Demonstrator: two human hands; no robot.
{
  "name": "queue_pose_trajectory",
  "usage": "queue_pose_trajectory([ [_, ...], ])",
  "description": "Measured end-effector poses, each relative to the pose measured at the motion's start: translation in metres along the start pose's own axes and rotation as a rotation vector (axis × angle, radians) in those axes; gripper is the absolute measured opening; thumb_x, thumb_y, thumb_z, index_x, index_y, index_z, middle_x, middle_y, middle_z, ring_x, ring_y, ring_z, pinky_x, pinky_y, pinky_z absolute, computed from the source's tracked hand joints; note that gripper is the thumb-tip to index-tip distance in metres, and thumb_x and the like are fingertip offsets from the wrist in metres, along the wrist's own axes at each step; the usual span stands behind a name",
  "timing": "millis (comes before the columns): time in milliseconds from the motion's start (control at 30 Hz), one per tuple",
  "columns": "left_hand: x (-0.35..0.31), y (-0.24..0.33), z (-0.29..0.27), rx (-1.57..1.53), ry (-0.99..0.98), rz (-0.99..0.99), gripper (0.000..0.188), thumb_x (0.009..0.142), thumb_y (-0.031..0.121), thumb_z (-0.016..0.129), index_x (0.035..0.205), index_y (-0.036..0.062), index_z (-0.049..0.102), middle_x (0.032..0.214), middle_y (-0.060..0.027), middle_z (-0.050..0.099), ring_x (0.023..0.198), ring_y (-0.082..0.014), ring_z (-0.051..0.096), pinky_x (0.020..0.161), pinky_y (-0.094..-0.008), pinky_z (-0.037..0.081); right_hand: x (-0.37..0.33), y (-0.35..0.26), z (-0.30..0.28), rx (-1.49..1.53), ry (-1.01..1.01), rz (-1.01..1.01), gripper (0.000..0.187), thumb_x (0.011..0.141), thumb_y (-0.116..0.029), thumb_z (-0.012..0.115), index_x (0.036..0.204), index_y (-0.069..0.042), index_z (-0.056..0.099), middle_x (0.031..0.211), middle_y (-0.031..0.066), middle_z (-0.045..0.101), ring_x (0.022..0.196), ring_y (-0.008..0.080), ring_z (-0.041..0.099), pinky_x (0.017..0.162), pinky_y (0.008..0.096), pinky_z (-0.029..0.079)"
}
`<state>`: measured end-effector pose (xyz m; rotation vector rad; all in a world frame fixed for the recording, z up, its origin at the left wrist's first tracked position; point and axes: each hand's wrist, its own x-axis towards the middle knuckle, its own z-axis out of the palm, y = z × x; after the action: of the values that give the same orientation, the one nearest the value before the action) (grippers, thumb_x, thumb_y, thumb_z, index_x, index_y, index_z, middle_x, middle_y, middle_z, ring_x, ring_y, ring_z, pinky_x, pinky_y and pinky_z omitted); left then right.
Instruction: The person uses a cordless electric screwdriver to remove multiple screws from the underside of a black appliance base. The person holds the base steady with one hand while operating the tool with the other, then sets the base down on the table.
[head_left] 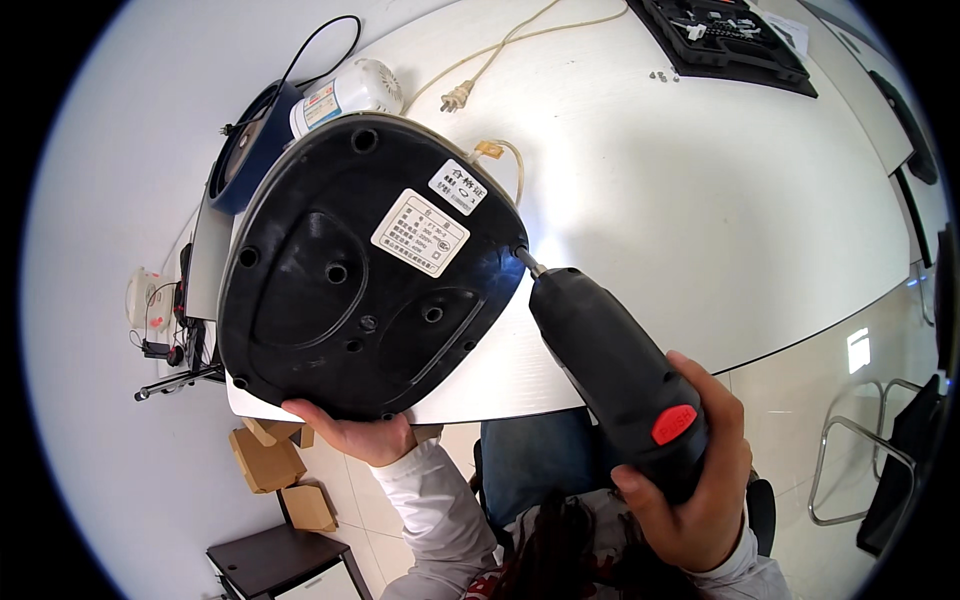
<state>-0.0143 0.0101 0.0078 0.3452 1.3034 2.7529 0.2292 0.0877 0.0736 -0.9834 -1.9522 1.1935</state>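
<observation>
Nearest us, our right hand (705, 500) has its fingers and thumb wrapped around the rear of a black electric screwdriver (620, 365), with the red oval button (674, 425) between the thumb and forefinger sides. Left of those fingers, our left hand (365, 435) supports a black plastic appliance base (310, 345) at its lower edge; one digit shows along the rim, the others are hidden behind it, so we cannot tell how tightly they close. The base is tilted underside toward us, above the left fingers and over the near edge of the white table (800, 280). Ahead and left of the right fingers, the steel bit (530, 262) meets a hole at the base's right rim, where light glows. Above the left fingers, two white labels (420, 234) sit on the underside. Below and left of those fingers, we see open cardboard boxes (265, 460). Beyond the base, farther from the left fingers, lie a white plastic container (350, 95) and a dark blue round vessel (262, 145), with a two-pin plug (457, 96) farther right. Farthest ahead of the right fingers are small metal pieces (663, 76) near a black tool case (735, 45).
</observation>
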Motion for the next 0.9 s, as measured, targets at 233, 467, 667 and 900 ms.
queue_pose_trajectory([
  [233,0.002,0.000,-0.001,-0.018,0.008,0.006,0.061,0.090,0.052,0.050,0.136,0.0136,0.039,0.135,-0.0082,0.045,0.114,-0.0305,0.053,0.093,-0.0458,0.050,0.000,-0.001,-0.002,0.032,-0.038,0.031,0.070,0.076,-0.026,0.068,0.129,0.006,0.036,0.108,0.0223,0.056,0.091,0.0284,0.062,0.082,0.0348,0.047],
  [467,0.000,0.001,0.000,-0.036,-0.013,-0.025,0.061,0.090,0.052,0.050,0.136,0.0136,0.038,0.135,-0.0084,0.044,0.116,-0.0305,0.052,0.093,-0.0461,0.050,0.000,0.001,-0.001,0.017,-0.015,0.012,0.071,0.076,-0.026,0.069,0.129,0.006,0.036,0.105,0.0215,0.058,0.090,0.0285,0.062,0.081,0.0352,0.047],
  [667,-0.001,0.001,0.003,0.019,0.034,0.019,0.061,0.091,0.052,0.048,0.136,0.0127,0.038,0.136,-0.0090,0.044,0.116,-0.0307,0.052,0.093,-0.0455,0.050,0.000,0.004,-0.002,-0.015,-0.019,-0.034,0.072,0.075,-0.026,0.070,0.129,0.006,0.036,0.109,0.0225,0.057,0.092,0.0295,0.062,0.082,0.0359,0.047],
  [900,-0.002,0.001,0.011,0.048,0.059,0.050,0.062,0.091,0.051,0.047,0.137,0.0117,0.037,0.137,-0.0108,0.043,0.117,-0.0317,0.051,0.093,-0.0451,0.050,-0.005,0.011,0.001,0.008,-0.038,-0.133,0.079,0.074,-0.029,0.075,0.130,0.008,0.034,0.110,0.0249,0.058,0.093,0.0321,0.064,0.080,0.0354,0.050],
])
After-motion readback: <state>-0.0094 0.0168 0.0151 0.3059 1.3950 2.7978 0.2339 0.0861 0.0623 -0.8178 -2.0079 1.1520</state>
